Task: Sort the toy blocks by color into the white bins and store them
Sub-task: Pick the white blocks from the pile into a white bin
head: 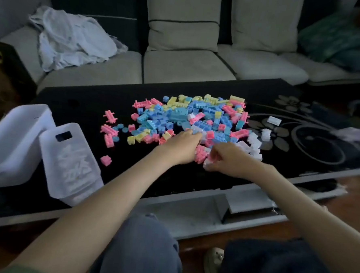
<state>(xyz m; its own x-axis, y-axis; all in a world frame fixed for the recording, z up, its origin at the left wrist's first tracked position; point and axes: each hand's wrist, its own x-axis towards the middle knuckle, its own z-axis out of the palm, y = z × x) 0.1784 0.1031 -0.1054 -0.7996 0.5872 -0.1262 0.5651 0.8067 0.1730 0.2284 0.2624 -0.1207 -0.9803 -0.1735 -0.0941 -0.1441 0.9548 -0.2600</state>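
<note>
Near the glossy black table's [81, 109] front edge, your left hand [182, 146] curls over knobbly pink blocks [201, 153], grip unclear; your right hand [230, 158] pinches a pale block [207, 163]; the studded pastel pile [197, 116] lies mid-table; smooth white bins [16, 139] stand at the left edge.

We see the toy blocks [188, 120] in pastel pink, sky blue, pale yellow and white, on a glossy black table [81, 109] with a grey flower-and-swirl pattern towards our right. The bins [14, 139] are white. The sofa cushions [184, 18] are beige, each with a dark stripe. The crumpled cloth [71, 39] is white.
</note>
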